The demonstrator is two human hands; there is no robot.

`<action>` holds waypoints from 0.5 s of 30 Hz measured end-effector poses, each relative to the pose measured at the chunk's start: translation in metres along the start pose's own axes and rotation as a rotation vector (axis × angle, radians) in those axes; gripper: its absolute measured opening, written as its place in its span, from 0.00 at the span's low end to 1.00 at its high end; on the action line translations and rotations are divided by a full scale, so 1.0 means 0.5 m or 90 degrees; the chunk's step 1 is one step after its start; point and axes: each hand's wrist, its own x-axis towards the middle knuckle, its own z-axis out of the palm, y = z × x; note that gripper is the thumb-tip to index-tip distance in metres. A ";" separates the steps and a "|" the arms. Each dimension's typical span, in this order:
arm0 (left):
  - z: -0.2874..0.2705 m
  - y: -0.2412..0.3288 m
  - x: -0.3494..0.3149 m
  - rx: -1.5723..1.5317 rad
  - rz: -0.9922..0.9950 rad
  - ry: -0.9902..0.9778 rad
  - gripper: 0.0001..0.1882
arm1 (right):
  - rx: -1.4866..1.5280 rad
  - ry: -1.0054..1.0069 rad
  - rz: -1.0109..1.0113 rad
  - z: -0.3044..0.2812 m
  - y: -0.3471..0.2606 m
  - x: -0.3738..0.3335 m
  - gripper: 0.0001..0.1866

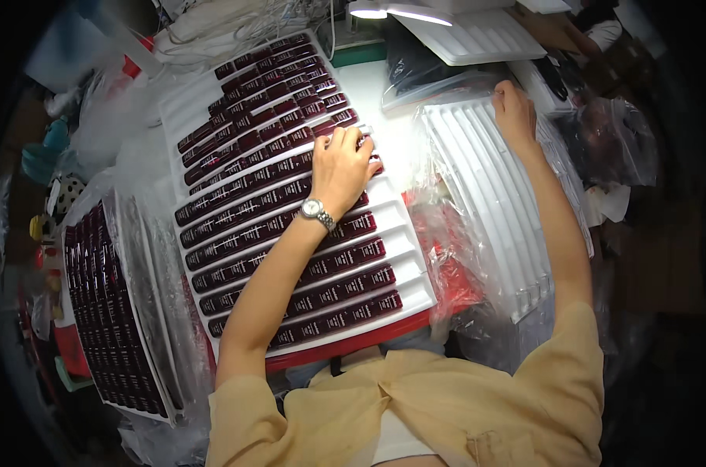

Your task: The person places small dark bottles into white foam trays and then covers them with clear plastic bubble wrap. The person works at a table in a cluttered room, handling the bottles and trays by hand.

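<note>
A white ribbed tray (403, 237) lies in front of me with rows of small dark red, glossy blocks (290, 222) bearing pale print. My left hand (341, 167), with a metal watch on its wrist, is over the right end of a middle row. Its fingers curl down around a dark red block (361, 143), mostly hidden beneath them. Off to the right, my right hand (515, 113) is closed with bent fingers at the far corner of a stack of white ribbed trays (477, 175) in clear plastic. What its fingertips pinch, if anything, is hidden.
At the left, another tray of dark red blocks (108, 311) stands in clear plastic. Red material under clear film (450, 257) lies between the trays. A lit lamp (399, 12), another white tray (473, 35) and tangled cables (252, 23) are at the back. A bagged item (609, 140) sits far right.
</note>
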 end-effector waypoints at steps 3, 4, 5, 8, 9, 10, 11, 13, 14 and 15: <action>-0.019 0.036 -0.006 0.010 0.009 -0.026 0.20 | 0.581 -0.092 0.119 -0.051 -0.103 -0.049 0.13; -0.028 0.043 -0.005 0.014 -0.011 -0.050 0.20 | 0.643 -0.121 0.072 -0.076 -0.156 -0.075 0.12; -0.031 0.039 -0.004 -0.057 -0.065 -0.027 0.18 | 0.710 -0.157 0.023 -0.098 -0.213 -0.100 0.12; -0.044 0.033 -0.009 -0.546 -0.197 -0.126 0.15 | 0.557 -0.296 -0.058 -0.169 -0.312 -0.146 0.11; -0.039 0.034 -0.024 -0.740 -0.149 -0.151 0.14 | 0.538 -0.250 -0.135 -0.169 -0.322 -0.155 0.11; -0.061 0.050 -0.027 -0.746 -0.094 -0.196 0.14 | 0.515 -0.208 -0.206 -0.165 -0.328 -0.164 0.11; -0.079 0.064 -0.030 -0.712 -0.091 -0.229 0.14 | 0.585 -0.142 -0.244 -0.154 -0.338 -0.169 0.11; -0.082 0.076 -0.037 -0.745 -0.125 -0.321 0.12 | 0.490 -0.107 -0.287 -0.148 -0.352 -0.169 0.14; -0.077 0.079 -0.040 -0.821 -0.187 -0.374 0.15 | 0.428 -0.096 -0.318 -0.149 -0.359 -0.167 0.15; -0.079 0.082 -0.038 -0.806 -0.167 -0.367 0.16 | 0.417 -0.140 -0.318 -0.147 -0.360 -0.163 0.17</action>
